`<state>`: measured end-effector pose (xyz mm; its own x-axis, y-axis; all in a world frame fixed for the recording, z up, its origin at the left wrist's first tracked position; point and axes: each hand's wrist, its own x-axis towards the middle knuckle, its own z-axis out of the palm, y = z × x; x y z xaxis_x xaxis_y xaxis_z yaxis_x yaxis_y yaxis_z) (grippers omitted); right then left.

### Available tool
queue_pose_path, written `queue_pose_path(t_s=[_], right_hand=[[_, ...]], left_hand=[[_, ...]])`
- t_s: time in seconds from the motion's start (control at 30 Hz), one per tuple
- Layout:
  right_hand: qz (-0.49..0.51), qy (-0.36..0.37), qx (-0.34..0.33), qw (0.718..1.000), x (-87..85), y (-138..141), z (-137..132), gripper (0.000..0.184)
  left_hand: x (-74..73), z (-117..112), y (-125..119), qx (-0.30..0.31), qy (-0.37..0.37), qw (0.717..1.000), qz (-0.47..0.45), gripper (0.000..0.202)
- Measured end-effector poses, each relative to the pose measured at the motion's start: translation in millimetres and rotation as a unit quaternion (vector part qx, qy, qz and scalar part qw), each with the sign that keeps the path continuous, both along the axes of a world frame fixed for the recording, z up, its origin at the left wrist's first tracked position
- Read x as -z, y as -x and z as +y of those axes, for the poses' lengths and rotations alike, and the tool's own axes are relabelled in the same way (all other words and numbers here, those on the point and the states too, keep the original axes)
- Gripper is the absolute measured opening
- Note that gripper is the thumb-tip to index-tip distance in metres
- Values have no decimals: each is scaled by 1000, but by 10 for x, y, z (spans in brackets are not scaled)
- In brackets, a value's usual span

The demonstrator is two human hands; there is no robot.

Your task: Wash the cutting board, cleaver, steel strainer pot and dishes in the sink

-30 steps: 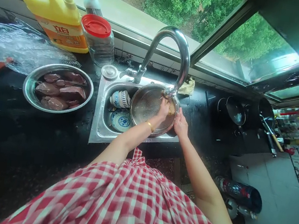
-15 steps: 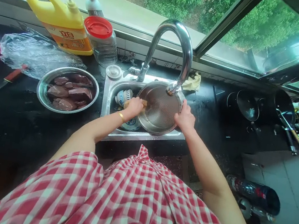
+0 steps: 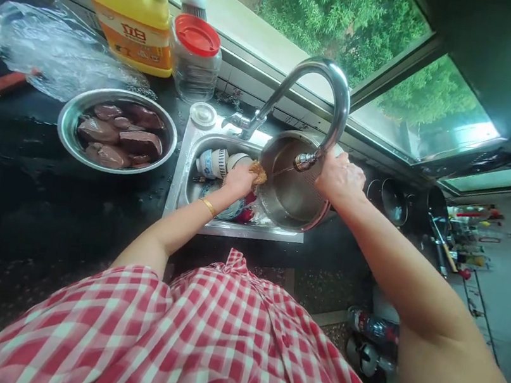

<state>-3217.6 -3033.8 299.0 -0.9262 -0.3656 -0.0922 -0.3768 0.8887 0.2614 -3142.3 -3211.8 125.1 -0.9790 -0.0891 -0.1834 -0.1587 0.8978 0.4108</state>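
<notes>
My left hand (image 3: 240,181) is closed on a brown scrubbing pad (image 3: 259,173) at the left rim of a round metal steamer pan (image 3: 289,206) with a perforated bottom. The right rim of that pan is in the grip of my right hand (image 3: 342,178), whose fingers are partly hidden behind the faucet spout. Tilted, the pan rests over the right side of the sink (image 3: 180,206). A thin stream runs from the faucet (image 3: 305,162) into it. Bowls (image 3: 213,163) lie in the sink to the left of my left hand, and a patterned dish (image 3: 231,210) lies below it.
Left of the sink stands a metal basin (image 3: 63,136) of dark red meat pieces. Behind it are a plastic bag (image 3: 57,56), a yellow detergent jug (image 3: 131,26) and a red-lidded jar (image 3: 195,64). A knife (image 3: 10,82) lies at far left. Pans (image 3: 393,199) sit at right.
My right hand has shifted to the far right of the pan, which is now tilted and further right, uncovering more dishes. My left hand has moved slightly right with the pad. The view has turned.
</notes>
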Motion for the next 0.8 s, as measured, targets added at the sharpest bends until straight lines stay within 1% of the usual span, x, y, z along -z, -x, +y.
queue_pose_path(t_s=[0.07,0.17,0.23,0.3,0.33,0.4,0.5,0.57,0.6,0.67,0.73,0.8], right_hand=[[5,-14,10,1000,-42,-21,-34,77],[-1,-41,32,999,-95,-68,-96,80],[-11,-57,51,997,-102,-98,-122,84],[-19,-60,59,996,-80,-120,-102,82],[-22,-56,60,996,-61,-128,-67,79],[-23,-42,61,997,-14,-140,57,71],[-31,-21,75,996,72,-169,334,60],[-42,-2,96,995,147,-214,525,56],[-49,11,109,993,194,-245,609,55],[-59,45,138,988,306,-320,742,55],[-67,79,164,981,424,-398,830,55],[-67,103,182,976,524,-464,889,56]], left_hand=[[27,14,-11,-1,-9,1000,-5,33],[73,37,-36,3,-28,999,-16,30],[89,68,-57,5,-48,999,-13,29],[77,111,-66,24,-69,997,9,32],[58,133,-57,41,-77,996,23,35],[-5,161,3,93,-85,991,46,41],[-125,145,208,166,-79,980,78,42],[-173,125,364,189,-77,973,106,38],[-174,126,422,191,-82,971,116,36],[-124,164,459,192,-94,971,109,32],[-28,232,385,172,-119,976,65,28],[56,291,255,125,-173,977,-1,23]])
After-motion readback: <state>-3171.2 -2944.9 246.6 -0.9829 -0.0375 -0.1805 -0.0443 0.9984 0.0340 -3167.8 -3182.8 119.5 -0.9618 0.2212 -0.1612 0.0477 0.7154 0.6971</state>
